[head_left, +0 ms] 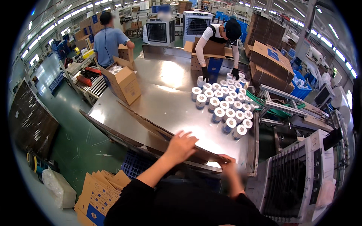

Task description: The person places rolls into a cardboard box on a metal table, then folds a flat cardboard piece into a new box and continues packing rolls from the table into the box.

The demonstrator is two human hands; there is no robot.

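A flattened cardboard box [162, 132] stands on its long edge along the near side of the metal table [166, 101], slanting from upper left to lower right. My right hand [227, 161] is closed around its right end; part of that hand and wrist is blurred. Over the middle of the cardboard's upper edge lies my left hand [181, 146], its fingers stretched out and slightly apart. Beyond my hands, many upright white-topped cylinders [229, 113] with blue-and-white sides crowd the right part of the table.
Across the table, a co-worker in black gloves [204, 74] reaches toward the cylinders beside an open carton [211, 52]. An open, filled carton [126, 83] stands at left, near another person [109, 41]. Folded cartons [100, 196] lean below left; a metal-framed conveyor [279, 100] borders the right.
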